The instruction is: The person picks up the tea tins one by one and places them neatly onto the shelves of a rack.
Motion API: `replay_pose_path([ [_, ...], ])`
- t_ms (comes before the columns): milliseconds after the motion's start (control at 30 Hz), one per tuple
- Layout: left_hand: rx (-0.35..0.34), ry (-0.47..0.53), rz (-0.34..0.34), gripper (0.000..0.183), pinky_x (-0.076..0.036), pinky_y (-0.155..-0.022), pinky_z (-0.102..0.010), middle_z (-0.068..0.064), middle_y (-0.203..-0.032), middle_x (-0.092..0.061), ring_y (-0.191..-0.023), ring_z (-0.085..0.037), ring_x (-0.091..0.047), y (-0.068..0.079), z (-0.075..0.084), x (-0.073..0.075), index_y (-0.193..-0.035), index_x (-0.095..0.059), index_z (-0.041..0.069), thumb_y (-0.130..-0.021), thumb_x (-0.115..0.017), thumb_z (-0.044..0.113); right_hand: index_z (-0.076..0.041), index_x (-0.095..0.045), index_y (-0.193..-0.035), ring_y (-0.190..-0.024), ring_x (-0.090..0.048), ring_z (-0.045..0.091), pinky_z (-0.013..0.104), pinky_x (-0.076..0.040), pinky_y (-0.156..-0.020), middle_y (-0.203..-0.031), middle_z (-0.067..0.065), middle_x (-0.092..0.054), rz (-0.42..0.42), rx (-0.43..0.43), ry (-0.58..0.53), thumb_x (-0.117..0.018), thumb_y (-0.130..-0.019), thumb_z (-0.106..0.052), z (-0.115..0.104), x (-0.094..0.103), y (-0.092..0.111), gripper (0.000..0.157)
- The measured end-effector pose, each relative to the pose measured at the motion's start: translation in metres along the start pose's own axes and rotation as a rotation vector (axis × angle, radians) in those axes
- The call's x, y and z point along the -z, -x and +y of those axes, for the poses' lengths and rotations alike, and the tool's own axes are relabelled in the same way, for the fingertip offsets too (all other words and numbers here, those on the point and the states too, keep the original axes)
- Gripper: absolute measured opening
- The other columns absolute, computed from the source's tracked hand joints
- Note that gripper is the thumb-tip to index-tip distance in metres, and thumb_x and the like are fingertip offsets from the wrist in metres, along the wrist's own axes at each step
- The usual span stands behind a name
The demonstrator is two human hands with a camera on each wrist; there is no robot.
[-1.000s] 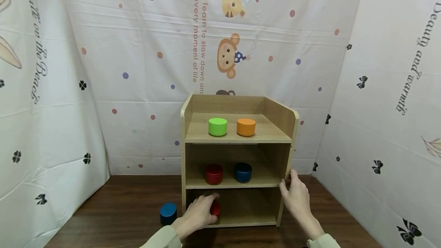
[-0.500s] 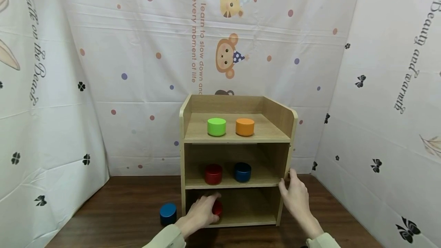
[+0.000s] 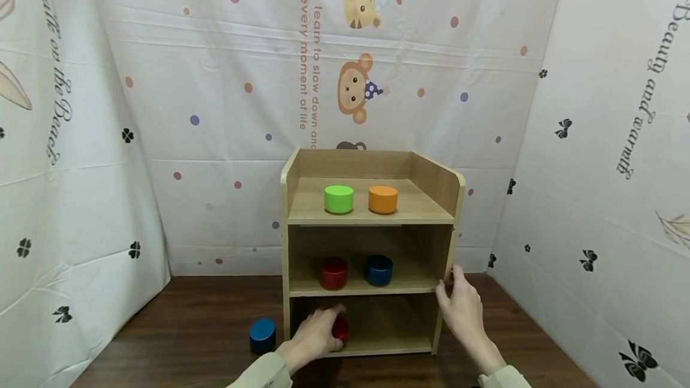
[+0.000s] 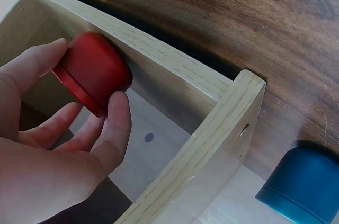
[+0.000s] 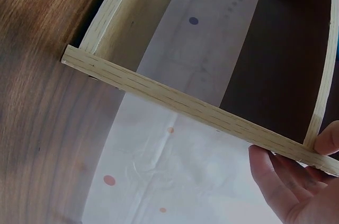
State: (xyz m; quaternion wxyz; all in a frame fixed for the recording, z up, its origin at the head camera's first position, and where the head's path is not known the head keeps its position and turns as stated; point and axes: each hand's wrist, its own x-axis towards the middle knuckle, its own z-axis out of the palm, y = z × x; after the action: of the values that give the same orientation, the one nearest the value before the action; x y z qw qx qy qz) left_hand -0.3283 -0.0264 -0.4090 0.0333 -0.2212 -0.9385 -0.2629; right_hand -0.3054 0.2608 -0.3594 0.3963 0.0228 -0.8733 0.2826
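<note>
My left hand (image 3: 315, 333) reaches into the bottom compartment of the wooden shelf (image 3: 399, 322). Its thumb and fingers hold a small red round tin (image 4: 95, 70) at the sides; the hand hides part of it in the head view. A seam runs round the tin near one end. At the shelf's right side, my right hand (image 3: 463, 310) grips the upright panel, level with the middle board, thumb on the inner side and fingers outside in the right wrist view (image 5: 296, 181). A blue round tin (image 3: 263, 335) stands on the table left of the shelf.
On the top board stand a green round block (image 3: 339, 200) and an orange one (image 3: 383, 200). The middle board bears a dark red tin (image 3: 333, 273) and a dark blue tin (image 3: 379, 270). Dark wooden table (image 3: 199, 316) and printed cloth (image 3: 215, 208) surround the shelf.
My left hand has shifted slightly right in the bottom compartment with the red tin. The right hand keeps its grip on the panel, and the other tins and blocks stay put.
</note>
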Motion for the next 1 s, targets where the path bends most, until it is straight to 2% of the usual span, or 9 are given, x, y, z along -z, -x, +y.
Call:
replay_pose_path([
  [500,0.004,0.023,-0.006,0.059,-0.051,-0.067,-0.038,-0.011,-0.103,-0.066,-0.086,-0.022,-0.062,0.002,-0.002,0.002,-0.128,-0.056,0.009,-0.073,-0.078,0.012,0.002,-0.051,-0.108,-0.050,-0.044,0.017,0.030,-0.033,-0.046,-0.078,0.019,-0.066,0.003,-0.005,-0.002,-0.058,-0.087,-0.004,-0.001,0.000,0.000,0.023],
  [767,0.028,0.048,-0.025,0.060,-0.051,-0.077,-0.048,-0.013,-0.113,-0.066,-0.099,-0.033,-0.062,0.006,-0.002,0.008,-0.131,-0.055,0.010,-0.076,-0.077,0.018,0.002,-0.051,-0.107,-0.049,-0.042,0.015,0.029,-0.032,-0.045,-0.074,0.018,-0.065,0.016,0.007,0.002,-0.059,-0.086,-0.002,-0.001,-0.001,0.001,0.022],
  [1000,-0.059,-0.001,0.015,0.055,-0.052,-0.079,-0.046,-0.011,-0.121,-0.064,-0.106,-0.033,-0.061,0.020,-0.003,0.018,-0.130,-0.055,0.012,-0.080,-0.075,0.022,0.003,-0.052,-0.109,-0.050,-0.045,0.018,0.031,-0.034,-0.046,-0.077,0.020,-0.067,0.022,0.008,0.006,-0.059,-0.086,-0.004,-0.001,0.000,0.001,0.025],
])
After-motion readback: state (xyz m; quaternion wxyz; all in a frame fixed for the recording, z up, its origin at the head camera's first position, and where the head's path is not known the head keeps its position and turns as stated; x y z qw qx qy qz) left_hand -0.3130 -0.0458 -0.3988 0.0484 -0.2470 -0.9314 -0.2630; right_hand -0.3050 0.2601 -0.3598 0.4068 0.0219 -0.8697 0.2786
